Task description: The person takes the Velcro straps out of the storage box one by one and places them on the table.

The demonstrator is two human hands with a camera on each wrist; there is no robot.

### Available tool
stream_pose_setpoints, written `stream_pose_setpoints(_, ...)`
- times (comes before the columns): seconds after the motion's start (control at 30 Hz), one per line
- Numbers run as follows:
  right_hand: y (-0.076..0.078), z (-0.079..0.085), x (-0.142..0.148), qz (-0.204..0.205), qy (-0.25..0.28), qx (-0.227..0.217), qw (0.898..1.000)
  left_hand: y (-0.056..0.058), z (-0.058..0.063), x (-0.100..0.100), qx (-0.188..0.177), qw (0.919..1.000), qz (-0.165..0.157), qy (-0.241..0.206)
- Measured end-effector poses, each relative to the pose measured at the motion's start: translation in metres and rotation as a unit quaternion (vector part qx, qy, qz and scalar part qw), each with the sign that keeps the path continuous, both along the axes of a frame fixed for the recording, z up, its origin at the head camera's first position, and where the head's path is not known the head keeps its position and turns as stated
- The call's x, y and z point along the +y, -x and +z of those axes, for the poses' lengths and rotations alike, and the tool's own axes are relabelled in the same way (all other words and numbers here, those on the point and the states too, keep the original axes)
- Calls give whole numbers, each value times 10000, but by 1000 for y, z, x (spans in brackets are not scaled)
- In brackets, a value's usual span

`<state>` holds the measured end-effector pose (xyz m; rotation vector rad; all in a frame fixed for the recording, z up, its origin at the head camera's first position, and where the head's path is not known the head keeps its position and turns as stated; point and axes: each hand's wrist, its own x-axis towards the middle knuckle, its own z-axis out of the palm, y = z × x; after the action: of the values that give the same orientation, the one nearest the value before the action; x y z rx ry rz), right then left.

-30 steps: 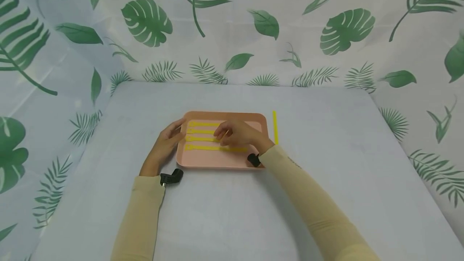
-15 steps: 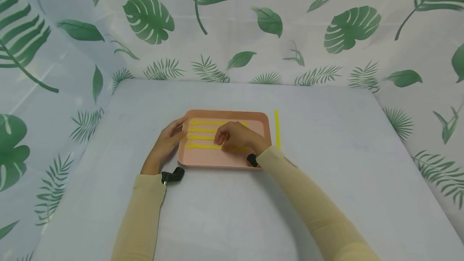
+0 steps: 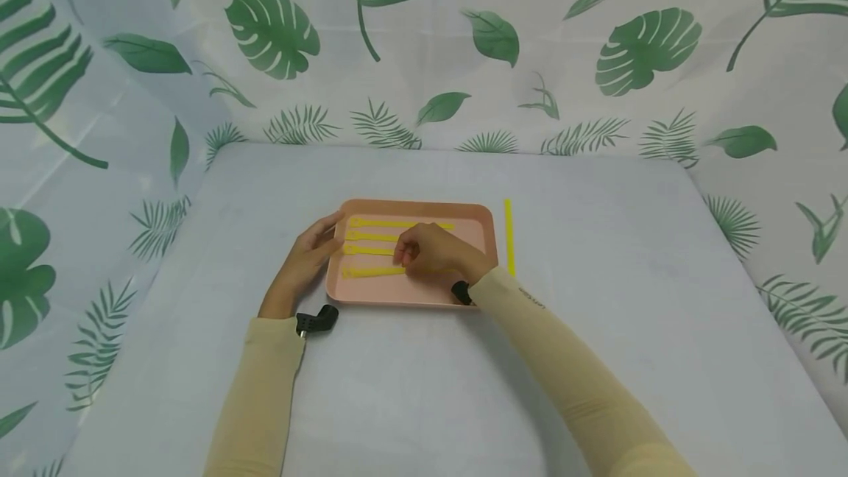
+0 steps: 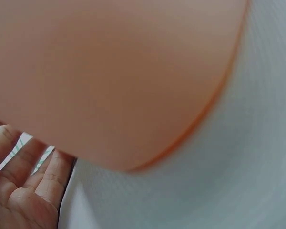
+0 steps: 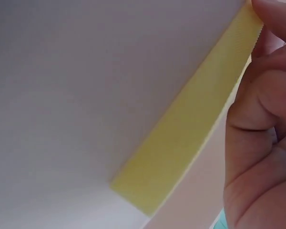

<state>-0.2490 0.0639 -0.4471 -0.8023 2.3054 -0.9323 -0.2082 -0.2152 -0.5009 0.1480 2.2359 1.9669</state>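
Observation:
In the head view a pink tray (image 3: 377, 291) lies on the table, with several yellow hook-and-loop cable ties in a row across it, loop heads to the left. My left hand (image 3: 308, 255) holds the tray's left edge, thumb at the rim; in the left wrist view the tray (image 4: 114, 95) covers those fingertips. Over the tray, my right hand (image 3: 437, 250) pinches the nearest cable tie (image 3: 372, 272), its middle hidden under the hand. The right wrist view shows the fabric strap (image 5: 181, 138) running down from between thumb and fingers.
Another yellow strap (image 3: 509, 238) lies on the table just right of the tray. The white tabletop (image 3: 609, 263) ends at a leaf-print cloth (image 3: 490, 79) behind and at both sides. Small black cameras sit at both wrists.
The right fingers have closed on the nearest cable tie, and its loop head has shifted toward me, tilting the strap slightly. My left hand has stayed at the tray. The head view has shifted a little.

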Motion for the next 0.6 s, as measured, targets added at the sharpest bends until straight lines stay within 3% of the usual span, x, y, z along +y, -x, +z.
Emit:
stream_pose_setpoints(0.27, -4, 14, 9, 59, 78, 163, 9998, -1, 1, 1, -30, 10000, 2, -5)
stream_pose_setpoints(0.6, -3, 26, 22, 202, 558, 574, 9966, -1, 3, 2, -123, 9999, 44, 28)
